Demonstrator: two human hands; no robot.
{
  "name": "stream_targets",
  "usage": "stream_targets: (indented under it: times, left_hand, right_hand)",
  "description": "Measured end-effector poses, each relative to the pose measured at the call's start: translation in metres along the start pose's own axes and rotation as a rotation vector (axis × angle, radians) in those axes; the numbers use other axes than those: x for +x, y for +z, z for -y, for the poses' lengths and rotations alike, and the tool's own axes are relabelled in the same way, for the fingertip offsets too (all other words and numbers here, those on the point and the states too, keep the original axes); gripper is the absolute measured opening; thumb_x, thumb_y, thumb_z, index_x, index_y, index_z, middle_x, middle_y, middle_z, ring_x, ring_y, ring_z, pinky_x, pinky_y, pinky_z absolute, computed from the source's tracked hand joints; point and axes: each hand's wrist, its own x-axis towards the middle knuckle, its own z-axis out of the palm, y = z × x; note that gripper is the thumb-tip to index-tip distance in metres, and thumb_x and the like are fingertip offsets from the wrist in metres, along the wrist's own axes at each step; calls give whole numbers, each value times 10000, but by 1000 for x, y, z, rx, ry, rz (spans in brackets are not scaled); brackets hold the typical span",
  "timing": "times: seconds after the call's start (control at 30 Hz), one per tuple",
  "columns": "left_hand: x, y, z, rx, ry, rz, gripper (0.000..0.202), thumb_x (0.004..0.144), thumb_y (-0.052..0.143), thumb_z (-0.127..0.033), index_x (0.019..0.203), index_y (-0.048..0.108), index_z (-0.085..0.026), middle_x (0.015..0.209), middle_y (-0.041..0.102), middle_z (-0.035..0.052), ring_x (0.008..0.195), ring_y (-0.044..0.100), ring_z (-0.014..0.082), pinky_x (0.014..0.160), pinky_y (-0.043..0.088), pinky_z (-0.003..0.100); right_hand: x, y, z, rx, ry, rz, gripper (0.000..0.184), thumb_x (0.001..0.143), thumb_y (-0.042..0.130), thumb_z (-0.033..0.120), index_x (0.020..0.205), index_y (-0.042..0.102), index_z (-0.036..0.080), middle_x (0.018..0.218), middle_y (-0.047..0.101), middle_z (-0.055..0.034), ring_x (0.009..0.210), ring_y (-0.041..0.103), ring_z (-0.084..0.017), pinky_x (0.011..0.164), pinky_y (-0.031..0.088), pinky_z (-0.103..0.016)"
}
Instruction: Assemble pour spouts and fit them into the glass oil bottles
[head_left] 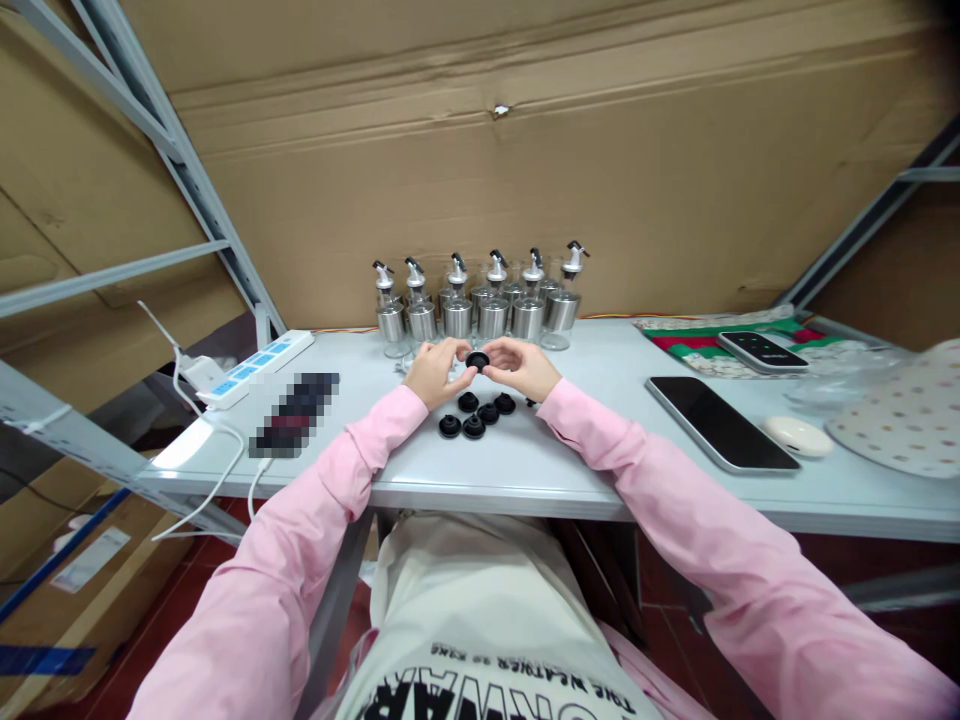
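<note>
Black cap (477,359), round, rubber or plastic by the look, is pinched between your two hands just above the table (540,470), about midway along its width and nearer the far edge than the near one. Your left hand (435,372) has fingertips curled in on the cap's left rim, and your right hand (525,368) does the same on the right rim. No fingers are spread; both are closed on it in a light pinch. Judgement: grip by the rim only, with even pressure from both sides and the cap level, so it can't flip out. Work low over the table so a slip lands it near you and it doesn't roll off the near edge. Both wrists hover off the surface, forearms in pink sleeves angling in from the near edge, elbows out past it. Resting the wrists would probably steady the pinch. Five loose caps (473,427) sit clustered just below your hands, toward the near edge. A row of steel pour-spout bottles (493,318) stands along the far edge, just beyond your fingers. A power strip (255,366) is at the far left corner and a dark tablet (720,422) lies well off to the right.
</note>
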Motion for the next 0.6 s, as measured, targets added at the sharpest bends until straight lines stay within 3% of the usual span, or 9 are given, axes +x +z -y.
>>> stream_targets:
  times: [0.3, 0.6]
  left_hand:
    - [-1, -3, -3, 38, -5, 76, 170, 760, 484, -339, 717, 483, -175, 657, 551, -35, 612, 506, 121, 703, 312, 291]
    - [0, -1, -9, 24, -19, 35, 182, 646, 521, -309, 617, 390, -186, 555, 455, -54, 536, 429, 106, 679, 319, 288]
  right_hand:
    - [-2, 1, 2, 24, 38, 32, 273, 546, 666, 231, 802, 596, 164, 695, 646, -14, 619, 608, -124, 722, 537, -312]
    - [-4, 1, 4, -33, -57, 71, 241, 538, 608, 195, 776, 586, 164, 695, 638, -11, 626, 593, -121, 706, 520, -299]
